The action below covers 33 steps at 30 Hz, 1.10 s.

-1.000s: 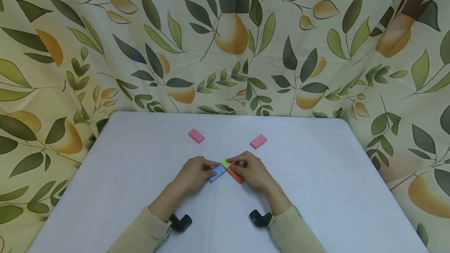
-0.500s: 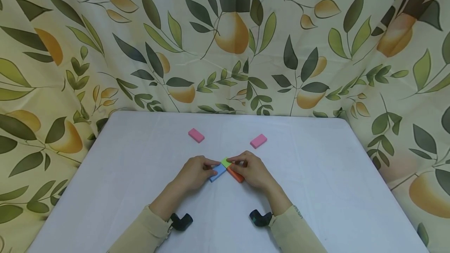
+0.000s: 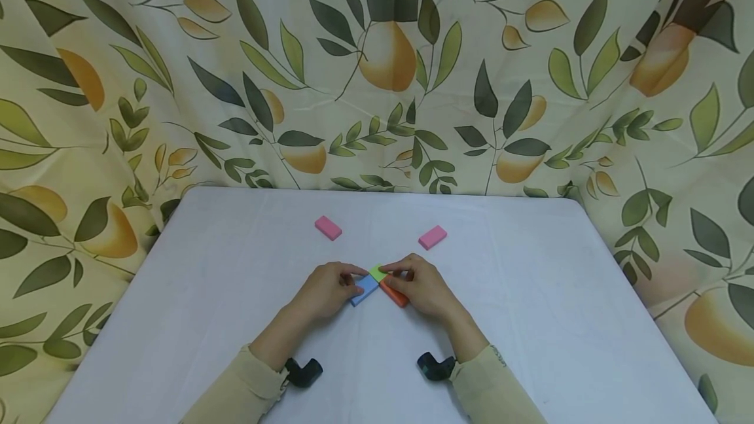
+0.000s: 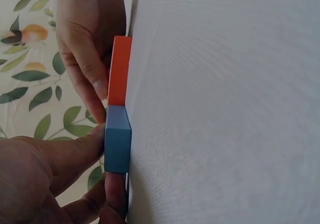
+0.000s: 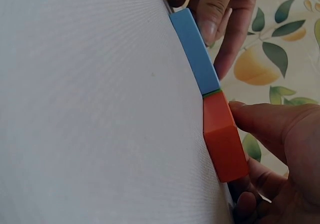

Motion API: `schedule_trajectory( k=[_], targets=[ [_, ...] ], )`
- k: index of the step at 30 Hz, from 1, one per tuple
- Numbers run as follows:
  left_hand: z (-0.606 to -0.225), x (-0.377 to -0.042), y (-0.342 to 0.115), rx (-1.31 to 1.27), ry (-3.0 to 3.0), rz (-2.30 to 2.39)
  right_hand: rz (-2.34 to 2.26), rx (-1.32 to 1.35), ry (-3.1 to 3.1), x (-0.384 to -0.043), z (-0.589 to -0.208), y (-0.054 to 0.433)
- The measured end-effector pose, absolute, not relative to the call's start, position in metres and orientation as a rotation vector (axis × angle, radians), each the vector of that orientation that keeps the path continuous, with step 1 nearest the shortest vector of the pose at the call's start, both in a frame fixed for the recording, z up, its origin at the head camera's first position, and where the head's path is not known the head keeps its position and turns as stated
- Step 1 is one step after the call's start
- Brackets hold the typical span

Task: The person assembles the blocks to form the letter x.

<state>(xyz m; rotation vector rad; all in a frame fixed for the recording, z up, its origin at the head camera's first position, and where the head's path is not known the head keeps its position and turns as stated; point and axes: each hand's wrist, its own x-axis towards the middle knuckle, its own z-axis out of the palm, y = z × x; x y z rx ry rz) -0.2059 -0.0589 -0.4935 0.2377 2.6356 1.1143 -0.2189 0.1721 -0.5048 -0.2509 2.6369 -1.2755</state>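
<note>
In the head view, a blue block (image 3: 368, 288) and an orange block (image 3: 394, 296) lie on the white table, angled like a V with its tip pointing away. A green block (image 3: 377, 272) fills the corner between them. My left hand (image 3: 324, 290) holds the blue block, thumb on its top and other fingers around its outer end. My right hand (image 3: 427, 286) holds the orange block with the thumb on it, while its index finger touches the green one. In the right wrist view the blue block (image 5: 196, 52) meets the orange block (image 5: 226, 151), a thin green edge showing between them.
Two pink blocks (image 3: 328, 228) lie farther back, the second pink block (image 3: 432, 237) to the right. A leaf-and-fruit patterned cloth (image 3: 389, 129) hangs behind the white-covered table (image 3: 235, 241). Black wrist cameras (image 3: 304, 373) sit below both hands.
</note>
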Motion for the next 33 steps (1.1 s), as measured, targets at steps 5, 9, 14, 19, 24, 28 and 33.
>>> schedule_trajectory(
  k=[5, 9, 14, 19, 24, 28, 33],
  targets=[
    [-0.4935, -0.2057, -0.0591, 0.243, 2.629, 1.122, -1.281, -0.244, 2.635, -0.2187, -0.5054, 0.1722],
    [-0.4929, -0.2056, -0.0596, 0.243, 2.625, 1.116, -1.278, -0.244, 2.636, -0.2187, -0.5055, 0.1721],
    [-0.4938, -0.2054, -0.0593, 0.255, 2.634, 1.09, -1.272, -0.246, 2.639, -0.2192, -0.5055, 0.1721],
    [-0.4944, -0.2051, -0.059, 0.27, 2.637, 1.075, -1.268, -0.25, 2.641, -0.2197, -0.506, 0.1725],
    [-0.4944, -0.2048, -0.0593, 0.266, 2.632, 1.069, -1.275, -0.253, 2.635, -0.2198, -0.5065, 0.1731],
    [-0.4931, -0.2042, -0.0598, 0.279, 2.634, 1.059, -1.276, -0.253, 2.636, -0.2195, -0.5055, 0.1729],
    [-0.4924, -0.2039, -0.0597, 0.27, 2.63, 1.064, -1.274, -0.249, 2.639, -0.2191, -0.5044, 0.1724]
  ],
)
